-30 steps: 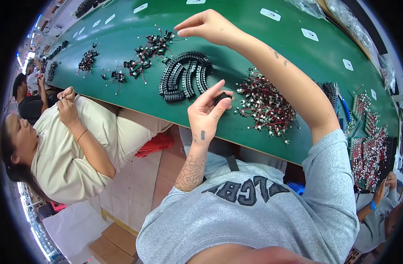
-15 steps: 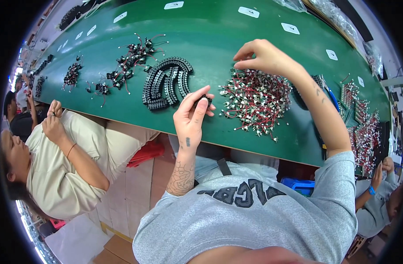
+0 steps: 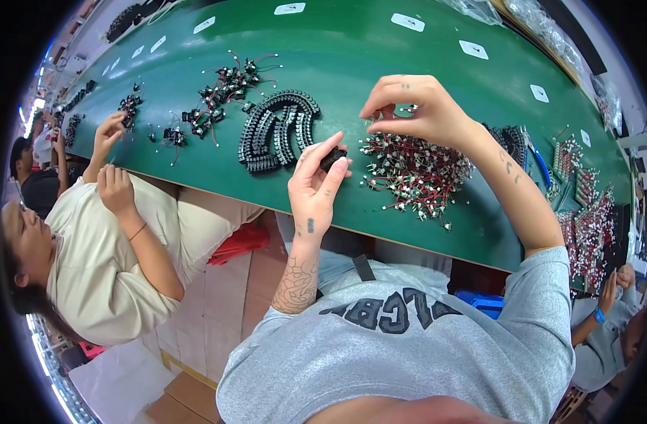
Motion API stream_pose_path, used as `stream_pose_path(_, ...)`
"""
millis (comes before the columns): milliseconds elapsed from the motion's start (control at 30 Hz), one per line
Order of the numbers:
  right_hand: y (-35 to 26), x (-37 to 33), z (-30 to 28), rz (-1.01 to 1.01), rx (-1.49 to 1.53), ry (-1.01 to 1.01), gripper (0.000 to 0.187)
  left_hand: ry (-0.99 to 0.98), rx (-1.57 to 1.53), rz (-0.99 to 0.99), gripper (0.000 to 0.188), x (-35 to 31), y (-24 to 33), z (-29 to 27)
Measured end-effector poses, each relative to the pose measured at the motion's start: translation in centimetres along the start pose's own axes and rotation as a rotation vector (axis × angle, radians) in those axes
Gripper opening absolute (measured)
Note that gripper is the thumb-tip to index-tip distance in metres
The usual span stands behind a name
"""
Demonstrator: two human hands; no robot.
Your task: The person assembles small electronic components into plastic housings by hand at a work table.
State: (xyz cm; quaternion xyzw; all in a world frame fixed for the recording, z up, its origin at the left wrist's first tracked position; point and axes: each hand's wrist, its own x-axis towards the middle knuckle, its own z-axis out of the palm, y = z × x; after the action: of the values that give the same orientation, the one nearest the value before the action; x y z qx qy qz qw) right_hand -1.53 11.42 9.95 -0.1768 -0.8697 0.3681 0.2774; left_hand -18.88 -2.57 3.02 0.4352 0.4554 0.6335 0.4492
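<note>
My left hand [image 3: 314, 185] is raised over the table's near edge. Between its thumb and fingers is a small black plastic part [image 3: 333, 160], mostly covered by the fingers. My right hand [image 3: 417, 106] is over the far left side of a pile of red-wired leads with white connectors [image 3: 415, 180]. Its thumb and forefinger come together on a small wired lead, whose white end [image 3: 409, 109] shows within the curl of the fingers; the rest is hidden. Left of my left hand, black segmented strips [image 3: 263, 134] lie in curved rows on the green table.
Black parts with wires [image 3: 221, 95] lie scattered farther left. Blue-handled pliers [image 3: 539, 159] and more red-and-white leads [image 3: 585, 233] are at the right. A co-worker in a cream top [image 3: 119, 261] sits at my left, one hand reaching over the table. Another person sits far right.
My right hand has come down slightly to the left and pinches a lead. My left hand keeps the black part. The co-worker's hand has reached out toward a heap of black parts.
</note>
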Motion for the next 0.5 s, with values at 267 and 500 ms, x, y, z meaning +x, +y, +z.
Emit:
stream_pose_path(267, -0.9, -0.7, 2.9, 0.063, 0.034, 0.038, 0.016, -0.021, -0.092, -0.069, 0.040, 0.2, -0.1, -0.7)
stream_pose_path(500, -1.6, -0.6, 4.5, 0.058, 0.074, 0.004, 0.015, 0.000, -0.094, -0.058, 0.040, 0.1, -0.5, -1.4)
